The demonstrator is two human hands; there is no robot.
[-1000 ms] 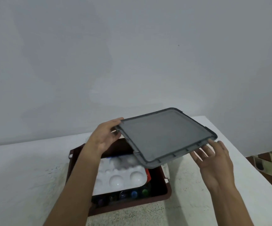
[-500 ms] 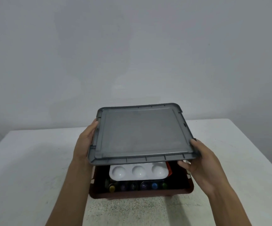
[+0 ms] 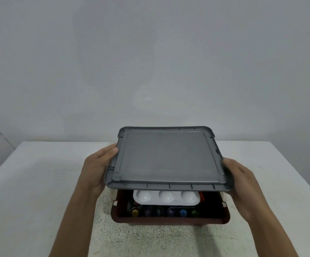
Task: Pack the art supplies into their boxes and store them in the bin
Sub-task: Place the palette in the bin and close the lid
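A grey rectangular lid (image 3: 167, 158) hovers flat just above the brown bin (image 3: 171, 220) on the table. My left hand (image 3: 98, 167) grips the lid's left edge, thumb on top. My right hand (image 3: 243, 182) grips its right edge. Under the lid's near edge I see a white paint palette (image 3: 166, 198) with round wells, and in front of it a row of small paint pots (image 3: 169, 212) in several colours. A red item (image 3: 201, 196) peeks out at the palette's right end. The rest of the bin's contents are hidden by the lid.
The bin stands near the middle of a white speckled table (image 3: 39, 182). A plain grey wall (image 3: 150, 62) rises behind the table's far edge.
The lid has swung from tilted at the right to level and centred over the bin. My right hand, open under it a second ago, now grips its right edge. The view has shifted left.
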